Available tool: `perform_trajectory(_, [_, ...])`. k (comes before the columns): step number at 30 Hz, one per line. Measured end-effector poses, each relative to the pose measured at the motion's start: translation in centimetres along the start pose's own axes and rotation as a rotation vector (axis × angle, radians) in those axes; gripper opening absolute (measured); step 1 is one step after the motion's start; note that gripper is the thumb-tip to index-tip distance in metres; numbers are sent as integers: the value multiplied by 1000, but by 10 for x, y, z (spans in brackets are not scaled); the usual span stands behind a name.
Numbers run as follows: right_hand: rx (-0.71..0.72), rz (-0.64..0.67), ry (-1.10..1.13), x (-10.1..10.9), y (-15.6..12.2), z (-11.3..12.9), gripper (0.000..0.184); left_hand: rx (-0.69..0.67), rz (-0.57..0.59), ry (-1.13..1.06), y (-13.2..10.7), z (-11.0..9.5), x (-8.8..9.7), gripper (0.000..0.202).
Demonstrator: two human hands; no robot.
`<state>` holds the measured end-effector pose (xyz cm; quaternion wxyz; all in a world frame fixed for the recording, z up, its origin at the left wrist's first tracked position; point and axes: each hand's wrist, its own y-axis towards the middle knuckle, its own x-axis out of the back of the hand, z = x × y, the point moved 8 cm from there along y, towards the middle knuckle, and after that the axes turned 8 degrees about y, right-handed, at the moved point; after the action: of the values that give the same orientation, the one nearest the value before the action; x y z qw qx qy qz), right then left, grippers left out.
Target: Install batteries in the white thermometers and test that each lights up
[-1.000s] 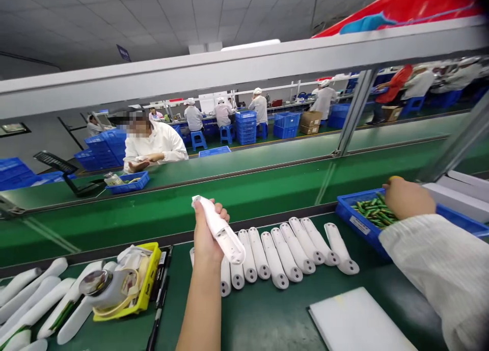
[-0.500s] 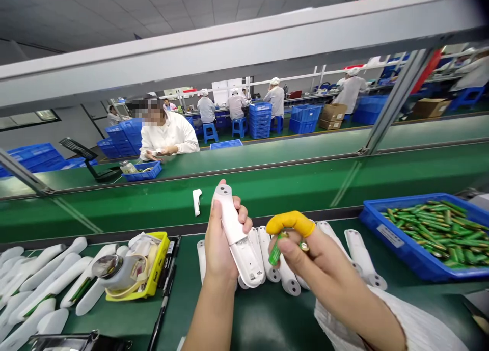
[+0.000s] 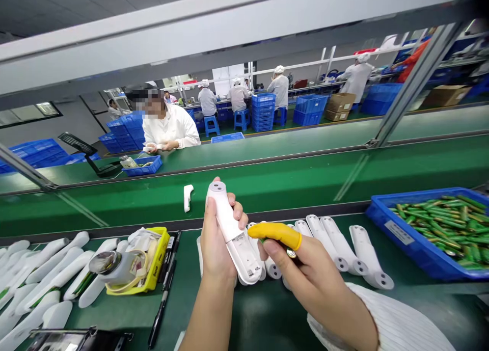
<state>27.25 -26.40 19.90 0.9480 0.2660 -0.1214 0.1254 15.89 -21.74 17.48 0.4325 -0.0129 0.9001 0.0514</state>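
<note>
My left hand [image 3: 219,246] is wrapped round a white handheld thermometer [image 3: 226,213], tilted with its two-holed end up and away from me. Its battery compartment [image 3: 246,259] lies uncovered toward me, with metal contacts and no batteries in it. Just right of the compartment is my right hand [image 3: 301,262], a yellow cot on its index finger. That hand is closed on green batteries [image 3: 291,252]; one shiny end shows below the index finger, and the rest is mostly hidden by the fingers. Behind both hands several more white thermometers [image 3: 328,244] lie in a row.
A blue bin [image 3: 397,234] of green batteries stands at right. At left are a yellow tray [image 3: 162,254] with a bottle, a black pen [image 3: 160,305], and many white thermometers [image 3: 57,277]. Another thermometer [image 3: 187,198] lies on the green belt [image 3: 267,183]. A co-worker [image 3: 170,127] sits opposite.
My right hand has moved left, bringing the batteries close to the open compartment; its fingers now cover most of them. My left hand still holds the thermometer. The thermometer on the belt appears farther left.
</note>
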Motion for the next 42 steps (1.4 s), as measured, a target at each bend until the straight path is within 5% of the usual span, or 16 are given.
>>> perform_trajectory(5, [57,-81,-5,1,-2,1,20,7,-13,-10,0,3,-1,27])
perform_trajectory(9, [362,-168,-344,-9,-6,19,24,-54,-46,-36,4,-3,2,27])
perform_trajectory(13, [534,-3,-477,-31,-8,30,38,-164,-42,-16,4,-17,5,28])
perform_trajectory(15, [380,104,-363,-34,-4,20,31,-193,24,5,2,-22,0,28])
perform_trajectory(19, [-181,138,-51,-31,-4,-24,17,-249,196,61,-6,-26,-16,23])
perform_trajectory(21, [-310,168,94,-34,-5,-35,14,-256,238,96,-9,-25,-21,22])
perform_trajectory(28, [-262,204,310,-9,6,-20,20,-293,75,72,3,-28,0,23])
perform_trajectory(33, [-277,77,163,3,-1,-17,36,-315,23,81,4,-30,5,25])
perform_trajectory(39, [-159,131,153,-15,5,-15,6,-250,-29,105,-5,-12,-3,18])
perform_trajectory(42, [-94,71,42,-20,5,-16,8,-216,-91,104,-10,-6,-1,21])
